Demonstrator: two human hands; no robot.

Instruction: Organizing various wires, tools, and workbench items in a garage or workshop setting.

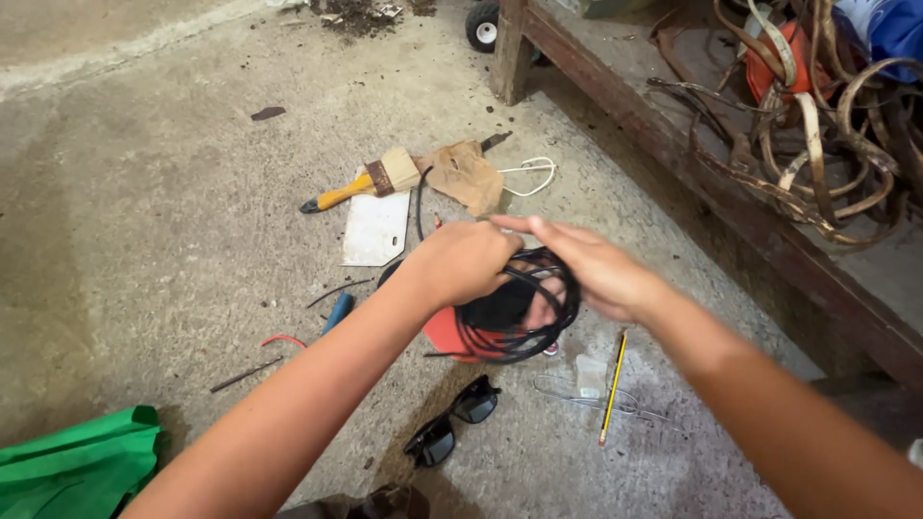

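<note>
The person is coiling a black cable (524, 312) into loops above the concrete floor (144, 211). The left hand (463, 259) is closing around the top of the coil and gripping it, while the right hand (596, 269) is lying flat, fingers extended, against the loops' far side without clamping them. The step in hand appears to be gathering the loops; the next move probably calls for the right hand to guide the loose length trailing toward the paintbrush (370, 181) into the bundle. The coil is hanging between both hands, just over a red object (444, 332). Sunglasses (452, 420) and a pencil (611, 384) are lying nearby on the floor.
</note>
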